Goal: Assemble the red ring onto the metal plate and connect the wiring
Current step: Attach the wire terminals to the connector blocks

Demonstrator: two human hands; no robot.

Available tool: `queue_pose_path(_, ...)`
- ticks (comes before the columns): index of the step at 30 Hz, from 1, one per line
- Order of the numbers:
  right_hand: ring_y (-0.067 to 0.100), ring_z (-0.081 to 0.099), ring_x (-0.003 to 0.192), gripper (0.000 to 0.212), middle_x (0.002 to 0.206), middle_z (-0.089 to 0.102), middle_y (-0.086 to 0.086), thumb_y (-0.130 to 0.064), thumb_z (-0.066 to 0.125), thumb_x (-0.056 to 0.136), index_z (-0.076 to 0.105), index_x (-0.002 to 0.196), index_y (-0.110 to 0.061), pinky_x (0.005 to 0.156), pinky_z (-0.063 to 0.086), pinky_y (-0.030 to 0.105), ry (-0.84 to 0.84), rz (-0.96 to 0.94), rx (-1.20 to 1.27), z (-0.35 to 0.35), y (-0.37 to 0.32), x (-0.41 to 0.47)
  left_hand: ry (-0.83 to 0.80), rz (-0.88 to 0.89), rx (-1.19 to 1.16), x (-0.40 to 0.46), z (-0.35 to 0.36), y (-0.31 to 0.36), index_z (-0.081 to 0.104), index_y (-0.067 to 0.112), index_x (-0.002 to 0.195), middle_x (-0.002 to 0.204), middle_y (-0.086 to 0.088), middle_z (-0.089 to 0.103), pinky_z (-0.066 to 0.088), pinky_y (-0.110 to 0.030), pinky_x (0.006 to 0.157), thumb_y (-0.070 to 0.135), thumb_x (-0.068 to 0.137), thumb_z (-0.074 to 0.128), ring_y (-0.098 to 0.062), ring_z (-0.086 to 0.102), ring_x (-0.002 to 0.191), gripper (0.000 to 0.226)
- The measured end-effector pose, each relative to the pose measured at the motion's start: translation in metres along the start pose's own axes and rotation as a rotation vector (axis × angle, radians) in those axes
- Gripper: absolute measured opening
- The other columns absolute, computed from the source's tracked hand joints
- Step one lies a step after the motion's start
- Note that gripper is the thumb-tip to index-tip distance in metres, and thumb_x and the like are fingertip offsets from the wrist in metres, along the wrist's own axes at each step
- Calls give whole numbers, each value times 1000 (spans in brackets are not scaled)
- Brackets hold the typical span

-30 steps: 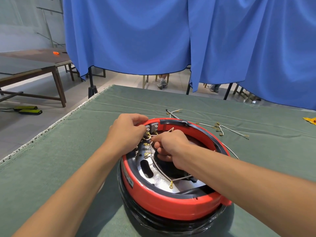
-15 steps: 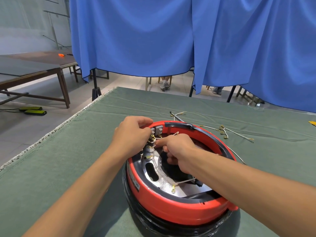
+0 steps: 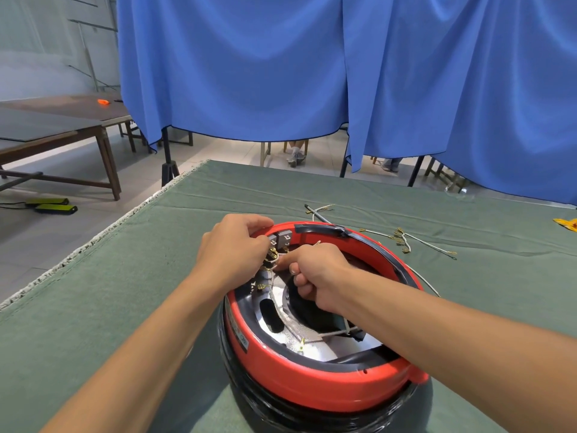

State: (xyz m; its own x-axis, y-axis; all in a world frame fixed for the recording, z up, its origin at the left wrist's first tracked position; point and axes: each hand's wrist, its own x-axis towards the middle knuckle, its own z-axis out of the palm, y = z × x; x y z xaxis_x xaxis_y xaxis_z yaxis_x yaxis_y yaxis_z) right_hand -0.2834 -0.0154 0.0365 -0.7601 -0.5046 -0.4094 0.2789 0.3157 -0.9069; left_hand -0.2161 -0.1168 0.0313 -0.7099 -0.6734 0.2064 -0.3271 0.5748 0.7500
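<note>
The red ring point(image 3: 312, 382) sits on a round black base, with the shiny metal plate point(image 3: 315, 348) inside it. Two grey terminal blocks point(image 3: 281, 238) stand at the ring's far left inner edge. My left hand point(image 3: 234, 248) grips the ring's rim and the brass terminals beside the blocks. My right hand point(image 3: 315, 273) pinches a white wire point(image 3: 276, 260) close to those terminals. Another white wire with a brass end point(image 3: 324, 334) lies across the plate.
Loose white wires with brass terminals point(image 3: 402, 240) and a black cable tie point(image 3: 318, 215) lie on the green cloth table point(image 3: 140, 276) behind the ring. A yellow object point(image 3: 566, 223) sits at the far right edge. Blue curtains hang behind; wooden tables stand left.
Both hands stay at the terminal blocks, with small finger shifts on the wire. The camera view has tilted up slightly, so the ring sits lower in the picture.
</note>
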Motion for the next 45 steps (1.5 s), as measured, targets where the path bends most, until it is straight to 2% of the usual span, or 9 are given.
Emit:
queue_pose_path(5, 5, 27, 22, 21, 30, 36, -5, 5, 59, 82, 58, 64, -4, 31, 19, 10, 24, 12, 4, 2, 1, 1, 1, -4, 26, -2, -1, 0, 69, 31, 114, 111, 15, 70, 39, -24, 96, 16, 81, 57, -6, 61, 111, 38)
queue_pose_path(8, 6, 27, 23, 12, 30, 36, -6, 3, 59, 83, 59, 75, -6, 31, 20, 10, -7, 17, -18, 1, 0, 2, 11, -26, 25, -2, -2, 0, 69, 32, 113, 110, 16, 71, 39, -25, 95, 18, 81, 57, -7, 61, 109, 37)
queue_pose_path(10, 6, 29, 24, 7, 32, 37, -6, -2, 59, 85, 59, 87, -9, 33, 22, 10, -45, 24, -34, -3, -1, 1, 13, -37, -1, -2, -1, 1, 70, 31, 111, 109, 15, 71, 42, -27, 96, 19, 81, 58, -8, 62, 108, 35)
queue_pose_path(14, 8, 43, 30, 8, 40, 48, -4, -18, 64, 82, 59, 83, -12, 37, 31, 12, -180, 11, -93, -13, 3, -12, 12, -43, -57, -2, -2, 0, 72, 29, 107, 105, 12, 73, 46, -36, 99, 17, 78, 61, -12, 64, 106, 33)
queue_pose_path(20, 10, 51, 36, 19, 55, 62, -1, -6, 66, 86, 53, 97, -16, 37, 35, 15, -230, -201, -386, -19, 10, -20, 17, -34, -24, -4, -2, -1, 71, 29, 109, 108, 13, 72, 45, -32, 96, 19, 80, 58, -13, 63, 106, 33)
queue_pose_path(25, 7, 47, 32, 11, 58, 54, -1, -10, 54, 94, 60, 99, -18, 33, 34, 16, -160, -371, -596, -23, 12, -13, 15, -36, -21, -4, -2, -1, 70, 31, 111, 109, 13, 71, 45, -31, 94, 20, 81, 58, -14, 63, 107, 33)
queue_pose_path(29, 10, 45, 28, 14, 42, 52, -3, -12, 52, 95, 65, 89, -9, 32, 32, 14, -110, -239, -321, -16, 11, -9, 23, -39, -27, -4, -1, -2, 71, 30, 109, 108, 12, 72, 45, -31, 95, 20, 80, 60, -14, 63, 106, 33)
queue_pose_path(32, 11, 44, 29, 12, 41, 52, -1, -11, 58, 90, 64, 82, -5, 32, 33, 15, -90, -129, -150, -13, 11, -10, 17, -43, -45, -3, -1, -2, 71, 31, 108, 106, 13, 72, 46, -31, 95, 20, 80, 60, -13, 63, 106, 32)
queue_pose_path(45, 6, 37, 25, 22, 33, 45, -5, -8, 60, 91, 59, 68, -7, 31, 30, 12, 6, -64, -4, 1, 9, -4, 32, -88, -154, -3, 0, -4, 74, 28, 99, 97, 12, 74, 48, -37, 97, 16, 73, 65, -12, 66, 100, 29)
